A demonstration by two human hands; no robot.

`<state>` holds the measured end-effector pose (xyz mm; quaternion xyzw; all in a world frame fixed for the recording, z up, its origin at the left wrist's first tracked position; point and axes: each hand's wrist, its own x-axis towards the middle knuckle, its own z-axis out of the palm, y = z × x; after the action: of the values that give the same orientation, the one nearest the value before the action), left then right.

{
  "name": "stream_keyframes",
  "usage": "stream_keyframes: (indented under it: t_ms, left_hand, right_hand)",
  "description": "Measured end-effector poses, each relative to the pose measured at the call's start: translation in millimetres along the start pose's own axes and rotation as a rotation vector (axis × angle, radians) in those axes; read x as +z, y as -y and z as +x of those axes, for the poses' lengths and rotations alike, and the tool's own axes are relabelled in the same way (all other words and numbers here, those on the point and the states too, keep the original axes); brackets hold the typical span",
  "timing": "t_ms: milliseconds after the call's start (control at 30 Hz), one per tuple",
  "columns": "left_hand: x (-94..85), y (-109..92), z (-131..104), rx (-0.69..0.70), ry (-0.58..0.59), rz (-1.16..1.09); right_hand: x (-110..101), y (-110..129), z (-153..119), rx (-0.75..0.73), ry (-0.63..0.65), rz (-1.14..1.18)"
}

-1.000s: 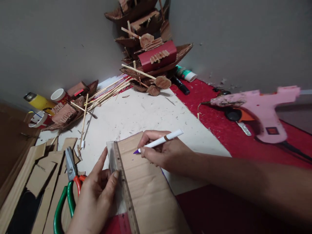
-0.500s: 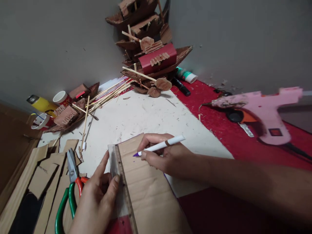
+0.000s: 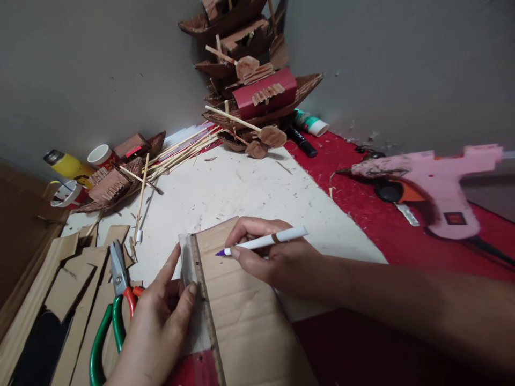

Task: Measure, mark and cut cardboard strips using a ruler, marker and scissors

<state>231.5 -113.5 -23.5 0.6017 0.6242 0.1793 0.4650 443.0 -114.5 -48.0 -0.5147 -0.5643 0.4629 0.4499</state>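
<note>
A clear ruler [image 3: 202, 300] lies along the left edge of a brown cardboard piece [image 3: 245, 311]. My left hand [image 3: 161, 311] grips the ruler, thumb on top and index finger stretched along its outer edge. Between the fingers of my right hand [image 3: 277, 254] is a white felt-tip pen [image 3: 281, 236] with a purple tip. That tip hovers at or just over the cardboard near its far end, a little right of the ruler; contact I cannot tell. A small purple mark shows beside it. Scissors [image 3: 118, 279] with green and orange handles lie left of my left hand.
A pink glue gun [image 3: 454, 187] rests on the red surface [image 3: 362, 230] at right. Model boats [image 3: 265, 96] are stacked at the back, near thin sticks [image 3: 181, 153]. Cardboard scraps [image 3: 68, 287], cups [image 3: 98, 155] and a yellow bottle [image 3: 66, 165] stand or lie at left.
My right hand has shifted the pen tip slightly left, toward the ruler. My left hand stays on the ruler. The whole view has moved slightly.
</note>
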Motion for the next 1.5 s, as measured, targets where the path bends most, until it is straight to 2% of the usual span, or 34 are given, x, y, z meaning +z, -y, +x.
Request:
stream_keyframes:
  t_ms: [233, 433, 800, 1500]
  left_hand:
    - [-0.1, 0.7, 2.8, 0.035, 0.009, -0.004]
    - [0.0, 5.0, 2.9, 0.062, 0.020, 0.010]
    - [-0.5, 10.4, 3.5, 0.100, 0.035, 0.061]
    - [-1.4, 9.7, 4.2, 0.100, 0.030, 0.076]
  right_hand:
    - [10.4, -2.4, -5.3, -0.160, 0.131, -0.110]
    - [13.2, -2.2, -6.1, -0.099, 0.114, -0.132]
    - [15.6, -7.0, -3.9, -0.188, 0.118, -0.194]
    - [16.2, -6.5, -1.5, -0.198, 0.173, -0.211]
